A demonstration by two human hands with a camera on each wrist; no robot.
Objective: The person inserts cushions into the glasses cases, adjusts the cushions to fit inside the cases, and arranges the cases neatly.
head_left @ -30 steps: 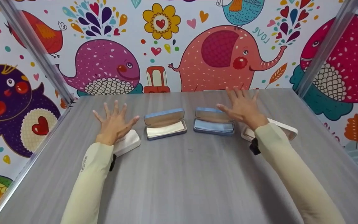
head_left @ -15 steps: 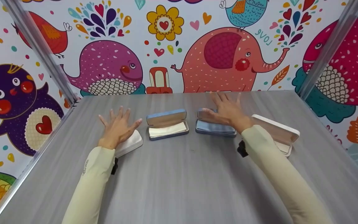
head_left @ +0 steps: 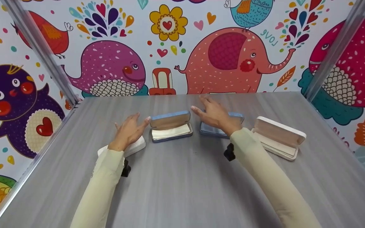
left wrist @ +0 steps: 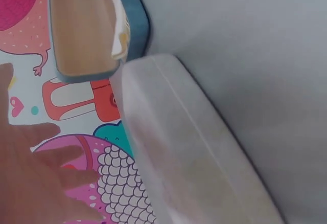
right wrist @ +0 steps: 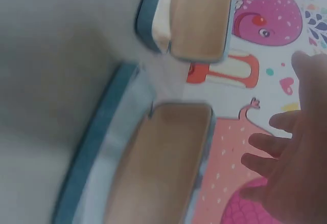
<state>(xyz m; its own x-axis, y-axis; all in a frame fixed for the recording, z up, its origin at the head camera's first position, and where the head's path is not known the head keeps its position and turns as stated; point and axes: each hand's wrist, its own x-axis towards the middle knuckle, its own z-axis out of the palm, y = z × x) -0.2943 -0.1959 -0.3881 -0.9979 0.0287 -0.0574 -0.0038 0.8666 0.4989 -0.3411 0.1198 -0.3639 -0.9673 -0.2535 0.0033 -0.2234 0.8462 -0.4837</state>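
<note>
My left hand, fingers spread and straight, hovers over a closed white glasses case and hides part of it. In the left wrist view that white case lies apart from the hand. My right hand hangs in the air over an open blue glasses case, covering much of its lid. Both hands hold nothing. The right wrist view gives the blue case a beige lining and a light blue cloth. Between the hands stands another open blue case with a cream cloth in it.
An open white glasses case with a pale cloth inside stands at the right. All the cases rest on a grey table. Behind the table rises a wall with cartoon animals, and metal posts stand at its corners.
The right hand has moved left, from near the open white case to over the blue case. The left hand has shifted slightly right and nearer. The cases have not moved on the table.
</note>
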